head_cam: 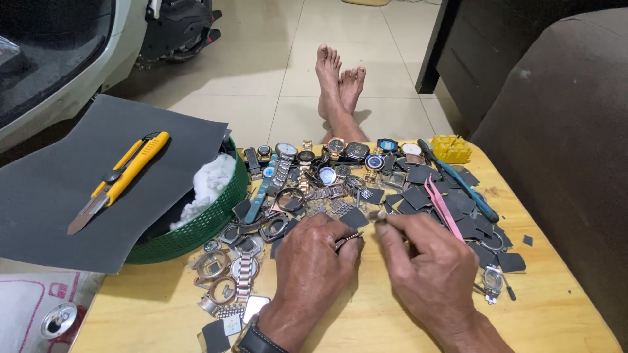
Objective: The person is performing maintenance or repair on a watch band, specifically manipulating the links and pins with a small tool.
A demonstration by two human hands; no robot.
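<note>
Step in hand: left hand (313, 252) pinches a small metal watch part (350, 238); right hand (428, 261) pinches a thin tool (378, 214), mid-tabletop. Next likely needs steady alignment.

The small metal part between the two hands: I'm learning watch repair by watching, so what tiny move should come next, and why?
Probably bring the right hand slightly closer to the small metal part pinched in the left hand: the right fingertips pinch something tiny just beside it, not yet touching.
</note>
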